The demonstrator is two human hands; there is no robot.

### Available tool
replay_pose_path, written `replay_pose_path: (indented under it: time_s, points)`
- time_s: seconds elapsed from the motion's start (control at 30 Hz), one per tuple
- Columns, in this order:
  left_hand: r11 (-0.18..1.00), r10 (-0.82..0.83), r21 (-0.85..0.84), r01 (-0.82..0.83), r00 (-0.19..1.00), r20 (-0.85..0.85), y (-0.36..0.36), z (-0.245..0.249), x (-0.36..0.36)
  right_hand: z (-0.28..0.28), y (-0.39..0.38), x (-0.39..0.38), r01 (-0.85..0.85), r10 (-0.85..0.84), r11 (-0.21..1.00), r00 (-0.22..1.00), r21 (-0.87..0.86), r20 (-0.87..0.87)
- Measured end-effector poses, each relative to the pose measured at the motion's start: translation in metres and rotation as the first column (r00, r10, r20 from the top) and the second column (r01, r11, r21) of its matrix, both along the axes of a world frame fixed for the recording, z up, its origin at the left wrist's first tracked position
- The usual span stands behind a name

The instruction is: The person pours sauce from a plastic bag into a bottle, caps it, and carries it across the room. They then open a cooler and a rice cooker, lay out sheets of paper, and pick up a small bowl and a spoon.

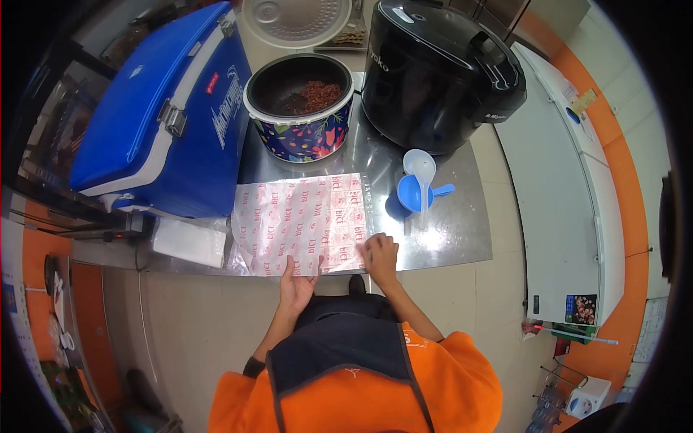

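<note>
Printed wrapping paper (pixel 289 224) with red lettering lies on the steel table, its lower edge near the front. My left hand (pixel 296 289) is at that lower edge, fingers apart, the thumb over the sheet and some fingers hidden beneath it. At the right edge of the paper rests my right hand (pixel 380 256), its fingers bent and partly blurred; whether it pinches the sheet is unclear. Beyond the paper stands a flower-patterned pot (pixel 302 137) with reddish-brown food inside. A blue cup (pixel 413 193) and a white ladle (pixel 421 169) lie to the right.
A blue cooler box (pixel 166 108) fills the left side. White sheets (pixel 189 242) lie in front of it. A black rice cooker (pixel 433 79) stands at the back right, and a round lid (pixel 296 20) is behind the pot. The steel table's (pixel 462 238) front edge is near my body.
</note>
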State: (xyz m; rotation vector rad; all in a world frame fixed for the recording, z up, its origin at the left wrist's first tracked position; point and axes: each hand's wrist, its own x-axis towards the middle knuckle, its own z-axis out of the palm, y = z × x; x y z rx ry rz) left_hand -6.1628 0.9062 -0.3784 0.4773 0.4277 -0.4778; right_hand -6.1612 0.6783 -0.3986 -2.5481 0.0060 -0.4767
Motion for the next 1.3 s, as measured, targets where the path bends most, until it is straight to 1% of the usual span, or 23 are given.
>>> replay_pose_path:
  time_s: [0.03, 0.1, 0.27, 0.33, 0.37, 0.43, 0.47, 0.5, 0.53, 0.57, 0.63, 0.67, 0.7, 0.77, 0.8, 0.87, 0.9, 0.97, 1.03, 1.1, 1.17, 1.23, 1.3]
  points:
    - [1.000, -0.002, 0.003, 0.002, 1.000, 0.001, -0.001, 0.004, -0.001, -0.002, -0.001, 0.003, 0.001, -0.001, 1.000, 1.000, 0.000, 0.000]
    - [1.000, -0.004, 0.011, 0.004, 1.000, 0.003, -0.001, 0.006, -0.002, -0.006, 0.001, 0.011, 0.183, -0.177, 0.976, 0.982, -0.122, 0.059]
    - [1.000, -0.003, 0.007, 0.003, 1.000, 0.000, -0.002, 0.001, -0.002, 0.002, 0.012, 0.014, 0.430, -0.423, 0.903, 0.896, -0.021, 0.133]
    - [0.999, 0.025, 0.028, -0.024, 0.999, -0.027, -0.006, 0.006, -0.002, 0.022, 0.023, -0.005, -0.044, -0.011, 0.981, 0.961, 0.191, 0.275]
    - [0.998, 0.048, 0.050, -0.045, 0.997, -0.060, -0.008, 0.008, -0.002, 0.018, 0.033, -0.010, -0.379, 0.292, 0.896, 0.894, 0.229, 0.338]
    - [0.995, 0.046, 0.094, -0.041, 0.998, -0.052, -0.012, 0.002, -0.003, 0.024, 0.041, -0.021, -0.545, 0.530, 0.831, 0.836, 0.108, 0.141]
    - [0.990, 0.050, 0.136, -0.043, 0.998, -0.048, -0.016, 0.000, -0.002, 0.014, 0.040, -0.013, -0.543, 0.527, 0.833, 0.838, 0.105, 0.143]
    - [0.990, 0.049, 0.134, -0.043, 0.998, -0.045, -0.020, -0.002, -0.002, -0.001, 0.036, 0.003, -0.261, 0.225, 0.953, 0.950, 0.156, 0.218]
    - [0.971, -0.011, 0.237, 0.029, 0.997, -0.076, -0.024, -0.004, -0.002, -0.010, 0.032, 0.015, 0.038, -0.101, 0.973, 0.958, 0.229, 0.270]
    - [0.936, -0.068, 0.337, 0.104, 0.991, -0.115, -0.028, -0.002, -0.002, -0.002, 0.028, 0.022, 0.038, -0.101, 0.972, 0.957, 0.231, 0.271]
    - [0.917, -0.105, 0.368, 0.156, 0.982, -0.156, -0.042, 0.004, 0.002, 0.015, 0.015, 0.026, 0.057, -0.009, 0.824, 0.996, 0.563, -0.087]
    - [0.886, -0.170, 0.386, 0.256, 0.955, -0.244, -0.051, 0.010, 0.005, 0.023, 0.011, 0.027, 0.078, 0.037, 0.762, 0.986, 0.643, -0.163]
    - [0.848, -0.231, 0.393, 0.355, 0.916, -0.328, -0.061, 0.013, 0.009, 0.019, 0.007, 0.028, 0.082, 0.026, 0.765, 0.987, 0.639, -0.158]
    - [0.832, -0.263, 0.401, 0.383, 0.910, -0.321, -0.073, 0.008, 0.008, 0.004, 0.004, 0.032, 0.031, 0.046, 0.910, 0.984, 0.414, -0.173]
    - [0.789, -0.442, 0.309, 0.531, 0.840, -0.313, -0.073, 0.009, 0.006, -0.005, 0.005, 0.034, 0.013, 0.008, 0.933, 0.998, 0.361, -0.055]
    - [0.615, -0.720, 0.232, 0.753, 0.657, -0.221, -0.066, 0.013, 0.001, -0.003, 0.004, 0.038, 0.019, -0.003, 0.950, 0.999, 0.312, -0.051]
    - [0.617, -0.722, 0.232, 0.752, 0.658, -0.214, -0.058, 0.011, -0.003, 0.000, 0.002, 0.042, 0.013, 0.000, 0.964, 0.999, 0.267, -0.048]
    - [0.630, -0.652, 0.337, 0.699, 0.713, -0.259, -0.035, 0.006, -0.011, 0.007, -0.004, 0.045, 0.005, 0.023, 0.956, 0.996, 0.293, -0.092]
    - [0.742, -0.382, 0.415, 0.526, 0.841, -0.383, -0.010, 0.010, -0.020, 0.008, -0.013, 0.048, -0.078, 0.139, 0.914, 0.982, 0.398, -0.127]
    - [0.667, -0.079, 0.684, 0.295, 0.941, -0.329, 0.001, 0.013, -0.030, 0.019, -0.017, 0.045, -0.096, 0.146, 0.917, 0.984, 0.387, -0.102]
    - [0.640, -0.025, 0.745, 0.188, 0.974, -0.225, 0.002, 0.018, -0.025, 0.047, -0.021, 0.041, -0.112, 0.150, 0.920, 0.986, 0.375, -0.072]
    - [0.601, 0.019, 0.795, 0.085, 0.993, -0.120, 0.006, 0.013, -0.019, 0.075, -0.027, 0.034, -0.087, 0.038, 0.948, 0.986, 0.307, 0.161]
    - [0.599, -0.023, 0.795, 0.099, 0.994, -0.106, 0.011, -0.010, -0.012, 0.080, -0.053, 0.041, 0.214, -0.291, 0.929, 0.927, 0.303, 0.237]
